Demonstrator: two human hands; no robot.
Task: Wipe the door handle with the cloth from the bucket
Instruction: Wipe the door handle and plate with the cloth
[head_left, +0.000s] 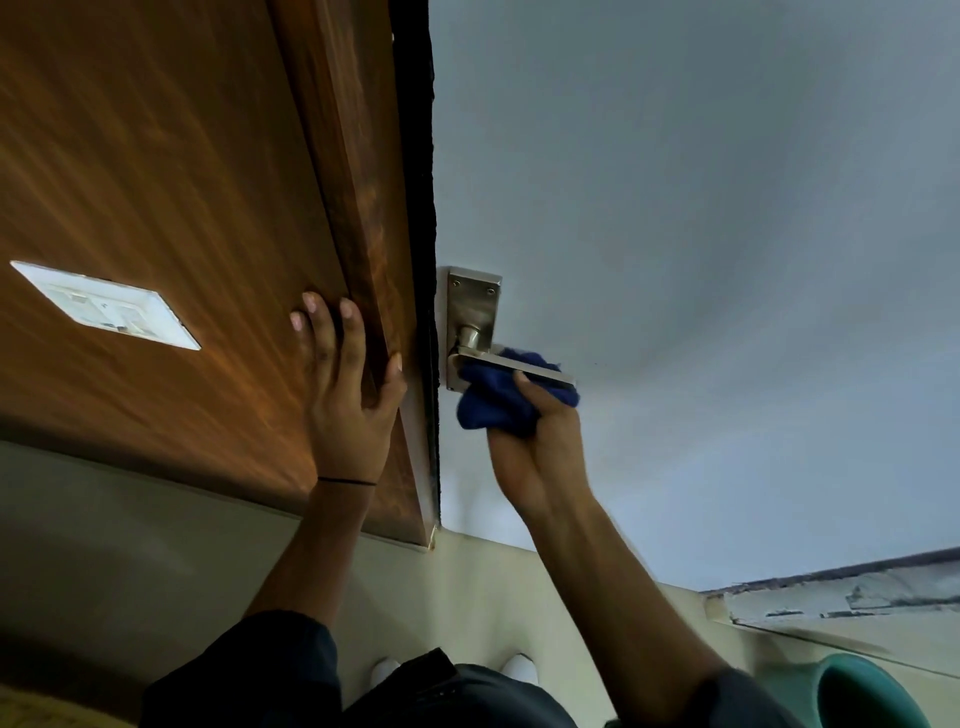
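A silver lever door handle on a metal backplate sits on the pale blue-grey door near its left edge. My right hand grips a bunched dark blue cloth and presses it around the lever from below; the cloth covers much of the lever's underside. My left hand rests flat with fingers spread on the brown wooden frame just left of the handle. A teal bucket shows only its rim at the bottom right corner.
A white switch plate is set in the brown wood panel at the left. Pale floor tiles lie below, with my white shoes near the door. A worn threshold strip runs at the right.
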